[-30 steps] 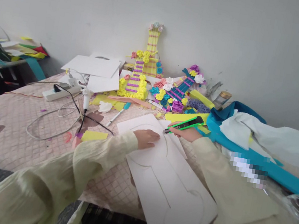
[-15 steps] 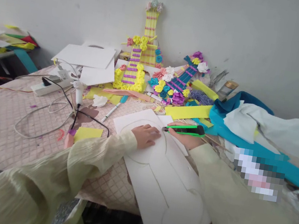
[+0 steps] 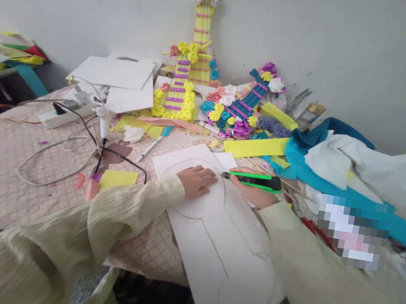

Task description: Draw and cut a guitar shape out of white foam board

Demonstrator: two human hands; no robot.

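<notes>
A white board (image 3: pixel 204 256) with a pencilled guitar-like outline lies on the table, its near end overhanging the edge. My left hand (image 3: pixel 196 181) rests flat on its upper part, fingers stretched out and pressing on the surface. In my right hand (image 3: pixel 254 194) is a green and black utility knife (image 3: pixel 255 180). Its tip points left and meets the board close to the drawn curve, near my left fingertips. Whether the blade is in the board I cannot tell. Another white sheet (image 3: pixel 228 162) sticks out from beneath the far side.
Paper guitars with crepe flowers, a yellow one (image 3: pixel 176 90) and a blue one (image 3: pixel 248 102), lean at the back. A glue gun (image 3: pixel 103 125) with cables and a power strip (image 3: pixel 63 115) stand left. Blue crepe paper (image 3: pixel 354 198), a glass jar (image 3: pixel 310 115) and sticks lie right.
My right hand and the knife have shifted slightly right and down along the curve. My left hand stays on the board. The whole view has tilted a little.
</notes>
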